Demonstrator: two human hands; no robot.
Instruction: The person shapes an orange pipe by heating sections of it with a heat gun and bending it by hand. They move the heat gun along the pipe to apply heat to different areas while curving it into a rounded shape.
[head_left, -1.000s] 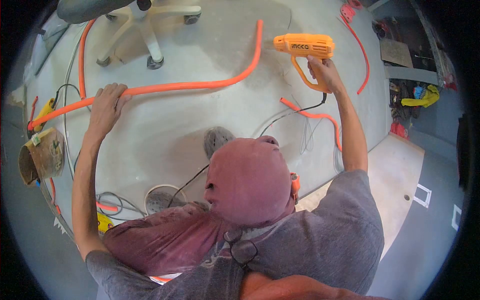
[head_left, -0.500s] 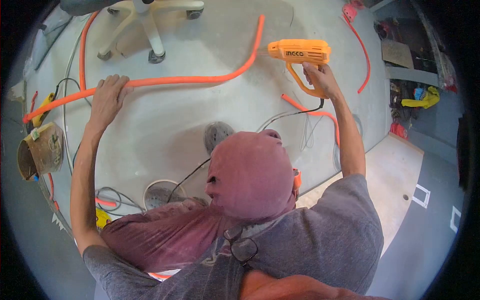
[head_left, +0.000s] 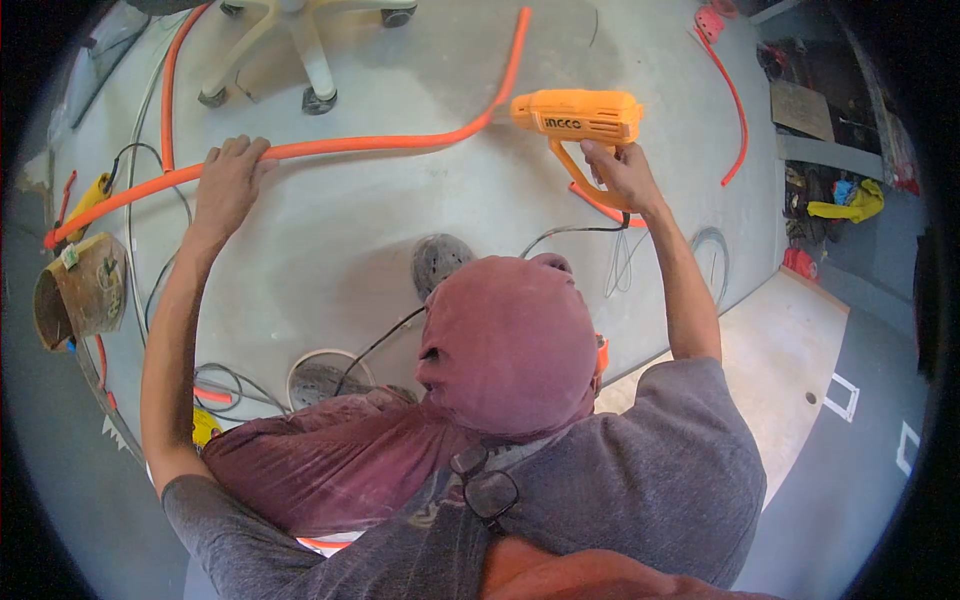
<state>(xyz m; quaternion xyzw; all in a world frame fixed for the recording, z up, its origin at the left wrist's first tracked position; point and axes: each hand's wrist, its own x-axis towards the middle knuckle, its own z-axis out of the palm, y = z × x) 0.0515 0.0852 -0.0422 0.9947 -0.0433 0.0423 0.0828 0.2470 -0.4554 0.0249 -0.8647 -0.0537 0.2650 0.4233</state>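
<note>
My left hand (head_left: 228, 188) is closed around a long orange conduit pipe (head_left: 370, 143), left of its middle. From there the pipe runs right and bends upward toward its far end. In my right hand (head_left: 622, 172) is a yellow-orange heat gun (head_left: 580, 114), held by its looped handle. Its nozzle points left, right at the bent stretch of the pipe. A black cord (head_left: 570, 230) trails from the bottom of the handle toward my knee.
Above stands a chair base (head_left: 318, 62) on casters. A cut bucket (head_left: 98, 285) sits at the left. More orange pipe (head_left: 168, 100) and a thin red tube (head_left: 738, 110) lie on the floor. A pale board (head_left: 770, 350) is at the right, below cluttered shelving.
The heat gun has moved left and slightly down, its nozzle now nearer the bend. My left hand and the pipe have shifted slightly upward in view.
</note>
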